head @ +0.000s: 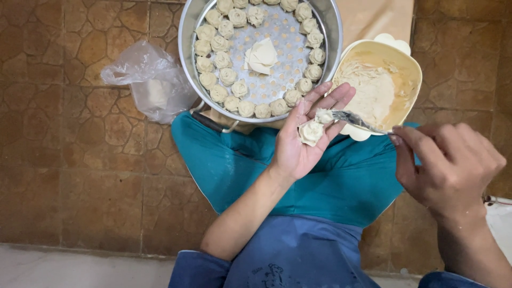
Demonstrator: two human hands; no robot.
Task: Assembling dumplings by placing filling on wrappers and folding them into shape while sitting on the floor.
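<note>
**Soft dumpling cupped in the left palm, utensil feeding it from the right**

Here the left hand (301, 141) lies palm up over the lap, fingers spread and slightly curled toward the steamer, and a half-formed dumpling (311, 132) sits on the base of the fingers. Its grip is loose: the hand cradles rather than pinches, the wrapper resting in the hollow. The right hand (448, 162) comes in from the right with thumb and fingertips pressed together on the handle end of a thin metal utensil (354, 120), whose tip carries a dab of pale filling (324, 115) just above the dumpling.

The dumpling looks light, soft and easily deformed; the thin dough would likely tear or stick if squeezed, so it is best supported from underneath and closed by gentle gathering at its upper edge. The filling appears pasty and clingy, apt to smear on skin or metal.

The left forearm runs up from the lower middle of the view, wrist straight, palm facing the camera. The right wrist is bent inward, knuckles up, the utensil held nearly level.

Beyond the hands, a round metal steamer tray (188, 32) on the tiled floor (69, 176) holds a ring of finished dumplings (218, 69) around its perforated base, with a stack of wrappers (261, 56) at the centre. A cream bowl (413, 69) of filling stands just beside the tray on the right, and a crumpled plastic bag (149, 80) lies to its left.
</note>
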